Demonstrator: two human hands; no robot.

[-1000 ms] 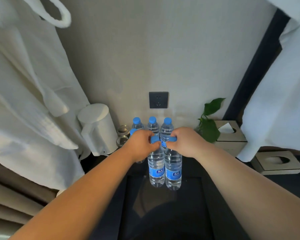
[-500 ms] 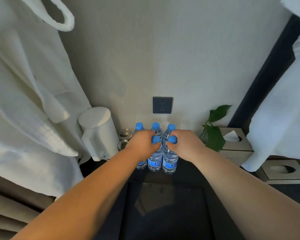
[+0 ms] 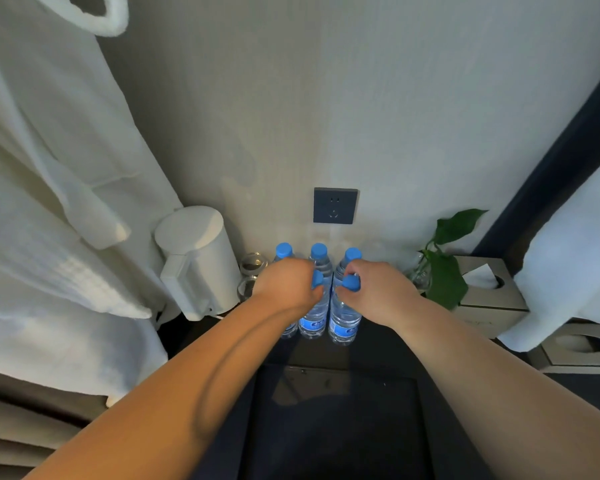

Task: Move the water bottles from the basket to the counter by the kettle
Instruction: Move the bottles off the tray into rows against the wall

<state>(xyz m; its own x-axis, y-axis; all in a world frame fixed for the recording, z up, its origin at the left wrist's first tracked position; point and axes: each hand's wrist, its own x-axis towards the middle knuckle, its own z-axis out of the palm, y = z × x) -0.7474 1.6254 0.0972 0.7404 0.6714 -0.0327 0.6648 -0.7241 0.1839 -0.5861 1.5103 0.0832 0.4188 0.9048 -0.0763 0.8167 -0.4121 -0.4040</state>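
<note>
Two bathrobes are hanging at the sides, one at the left and one at the right, framing the dark counter where the work is going on. One white kettle is standing at the left of the counter, with two small glasses just beside it. Two tissue boxes are sitting at the right, the nearer to the bottles behind one small plant. One wall socket is showing above.

Five blue caps are showing among the water bottles, so I am counting at least five, all standing upright in a tight cluster right of the kettle, touching one another; a sixth may be hiding behind the left hand.

Both hands are sitting on top of the front row. The left hand is curling closed around one bottle's neck and the right hand is pinching the cap of another. Each bottle's long axis is running straight down from the fingers to the counter, so letting go is looking like a plain upward lift.

The basket is not in view.
</note>
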